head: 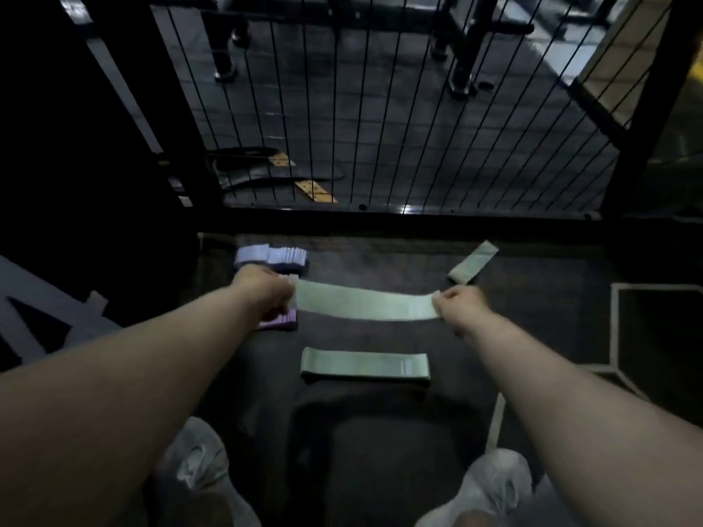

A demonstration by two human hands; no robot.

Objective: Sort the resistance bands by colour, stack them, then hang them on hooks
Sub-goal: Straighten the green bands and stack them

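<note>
A pale green resistance band (365, 305) is stretched flat between my hands above the dark floor. My left hand (266, 294) grips its left end and my right hand (460, 304) pinches its right end. Below it a stack of green bands (365, 365) lies on the floor. Another green band (473, 262) lies at an angle at the back right. A pile of light purple bands (272, 256) sits behind my left hand. A pink-purple band (281, 321) shows partly under my left wrist.
A black wire grid panel (380, 108) rises behind the floor strip, with a black base rail (380, 218) along its foot. Dark straps (266, 169) lie beyond the grid. My white shoes (194, 462) are at the bottom. A dark structure (76, 146) stands at the left.
</note>
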